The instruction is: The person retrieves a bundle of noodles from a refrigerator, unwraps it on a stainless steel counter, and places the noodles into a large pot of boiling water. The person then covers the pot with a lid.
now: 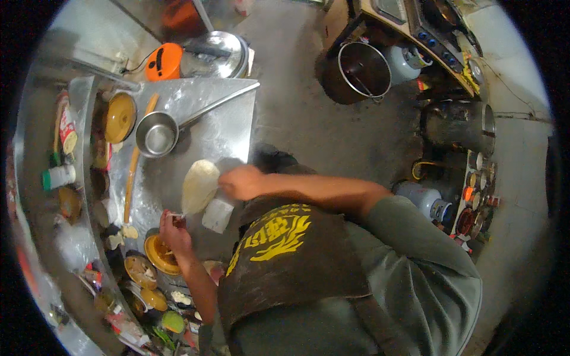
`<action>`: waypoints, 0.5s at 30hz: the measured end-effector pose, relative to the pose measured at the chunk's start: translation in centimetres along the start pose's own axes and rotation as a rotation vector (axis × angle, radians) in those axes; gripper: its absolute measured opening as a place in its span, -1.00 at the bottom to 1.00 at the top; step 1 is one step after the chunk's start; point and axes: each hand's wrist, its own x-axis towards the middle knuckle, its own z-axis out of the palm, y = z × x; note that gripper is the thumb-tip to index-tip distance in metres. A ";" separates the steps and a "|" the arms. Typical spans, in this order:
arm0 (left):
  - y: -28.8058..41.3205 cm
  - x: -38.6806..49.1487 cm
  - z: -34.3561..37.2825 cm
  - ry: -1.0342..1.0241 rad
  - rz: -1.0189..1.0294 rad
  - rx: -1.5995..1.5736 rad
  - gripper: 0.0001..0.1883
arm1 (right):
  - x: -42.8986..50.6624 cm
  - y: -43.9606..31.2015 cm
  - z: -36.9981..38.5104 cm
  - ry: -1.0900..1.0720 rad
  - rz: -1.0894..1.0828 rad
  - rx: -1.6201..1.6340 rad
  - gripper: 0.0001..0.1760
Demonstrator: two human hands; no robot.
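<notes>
A thin, flattened sheet of pale dough lies on the metal worktop. Its narrow lower end reaches the curled fingers of my left hand, but whether they pinch it is not clear. Blurred by motion, my right hand is bent into a loose fist at the sheet's right edge; what is inside it is hidden. Just below that hand is a whitish rectangular piece, perhaps a dough scraper. Along the back of the worktop runs a wooden rolling pin, partly under a long-handled metal ladle pot.
Yellow lidded bowls and small ingredients crowd the worktop by my left arm. A raised metal shelf runs behind, holding a green-capped bottle. An orange container stands beyond. Across the floor are a large pot and gas cylinders.
</notes>
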 end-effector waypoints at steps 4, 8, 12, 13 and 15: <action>-0.2 -1.0 -1.6 -0.040 0.502 0.859 -0.85 | -0.3 2.7 -2.4 -0.102 0.089 -0.345 -0.73; -0.2 -3.2 -0.6 0.027 0.034 0.457 -0.92 | 2.7 -0.4 -3.7 -0.129 0.316 -0.417 -0.69; 0.4 -5.8 1.9 -0.034 0.438 0.622 -0.90 | 4.9 -6.7 -3.4 0.339 -0.359 -0.526 -0.79; 0.6 -6.4 2.2 -0.073 0.599 0.706 -0.90 | 5.7 -7.8 -3.1 0.399 -0.521 -0.514 -0.79; 0.9 -8.0 2.1 -0.036 0.503 0.735 -0.86 | 6.6 -9.5 -0.9 0.284 -0.607 -0.364 -0.79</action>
